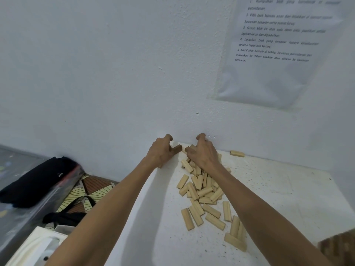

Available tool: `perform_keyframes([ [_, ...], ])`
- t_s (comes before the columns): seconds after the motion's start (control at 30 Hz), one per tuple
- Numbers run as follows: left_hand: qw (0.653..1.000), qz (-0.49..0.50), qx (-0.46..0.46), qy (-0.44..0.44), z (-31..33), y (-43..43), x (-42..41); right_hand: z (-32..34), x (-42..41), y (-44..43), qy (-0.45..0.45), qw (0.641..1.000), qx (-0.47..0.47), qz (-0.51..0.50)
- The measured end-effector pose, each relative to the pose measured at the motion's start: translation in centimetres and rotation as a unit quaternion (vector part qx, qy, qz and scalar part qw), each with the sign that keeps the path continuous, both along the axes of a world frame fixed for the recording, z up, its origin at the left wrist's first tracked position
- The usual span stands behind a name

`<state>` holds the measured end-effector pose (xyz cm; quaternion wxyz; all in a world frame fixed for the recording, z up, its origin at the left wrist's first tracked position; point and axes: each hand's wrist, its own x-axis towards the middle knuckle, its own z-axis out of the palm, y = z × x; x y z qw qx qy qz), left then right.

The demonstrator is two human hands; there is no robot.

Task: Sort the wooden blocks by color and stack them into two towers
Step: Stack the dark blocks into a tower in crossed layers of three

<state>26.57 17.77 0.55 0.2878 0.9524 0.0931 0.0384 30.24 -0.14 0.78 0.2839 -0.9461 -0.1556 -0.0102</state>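
two dark brown blocks are recorded at the far end of the pale block pile [201,189], where the white table [278,198] meets the wall [115,73]. the left hand [160,151] is found just left of that far end, its fingers curled round the first dark block [177,149], one end of which is left protruding. the right hand [203,153] is laid over the far end of the pile with fingers hooked. the second dark block [189,150] is seen at its fingertips and appears to be pinched, though the contact is partly hidden.

the dark pieces are judged to be held so that they can be drawn out of the pale heap, both hands being used so that two are taken at once. the pile itself is left loose and unstacked, and no pale tower is seen. a lone pale block [237,153] lies right of the pile's far end, apart from it. a brown stack [338,244], cut off by the frame, stands well to the near right of the pile and is judged to be the dark tower begun.
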Motion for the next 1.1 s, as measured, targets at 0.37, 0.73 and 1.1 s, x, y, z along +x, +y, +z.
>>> perform_keyframes([
  [0.37, 1.0, -0.003, -0.016, -0.021, 0.5, -1.2, 0.1, 0.2, -0.1, -1.3, 0.021, 0.996, 0.039, 0.075],
  [0.73, 0.993, 0.012, -0.102, -0.058, 3.7, -2.2, -3.0, 3.5, -2.2, -3.1, -0.046, 0.988, 0.105, 0.102],
  [1.1, 0.97, -0.02, -0.222, -0.094, 6.4, -7.4, -14.6, 6.8, -13.0, -9.6, -0.036, 0.987, 0.107, 0.114],
])
